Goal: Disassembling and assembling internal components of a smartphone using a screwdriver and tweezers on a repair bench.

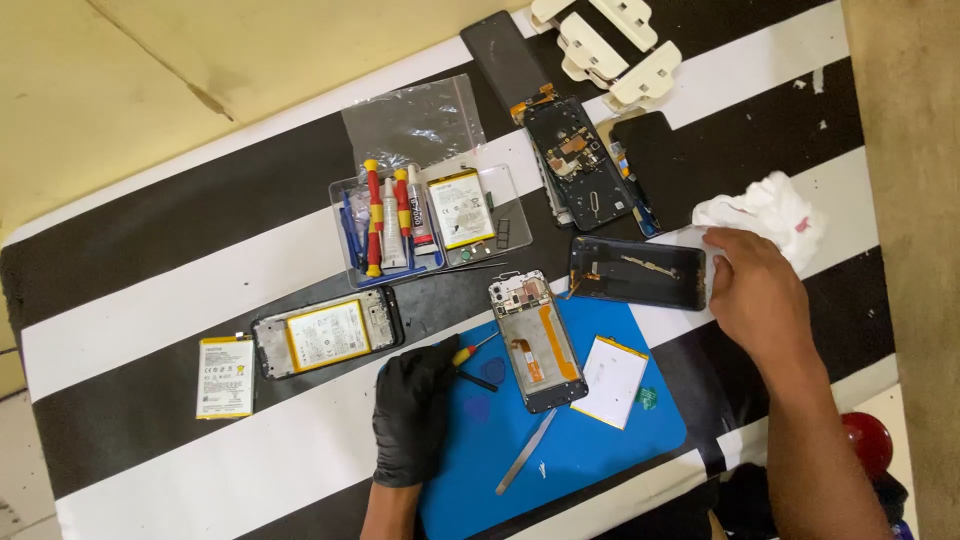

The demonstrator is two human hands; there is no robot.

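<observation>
We see a tabletop [150, 260] striped black and white, a blue mat [590, 440] at six o'clock, our left hand [410, 420] in a black glove, a white cloth [770, 215] at three o'clock, and red-and-yellow screwdrivers [373, 215] at eleven.

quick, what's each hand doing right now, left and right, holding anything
Left hand, black-gloved: closed on a small red-and-yellow screwdriver over the blue mat.
Right hand, bare: holds nothing, resting flat beside the white cloth and dark phone frame.

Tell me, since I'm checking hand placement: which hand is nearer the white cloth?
Right. The bare right hand lies right beside the white cloth; the gloved left hand is far off at the blue mat.
</observation>
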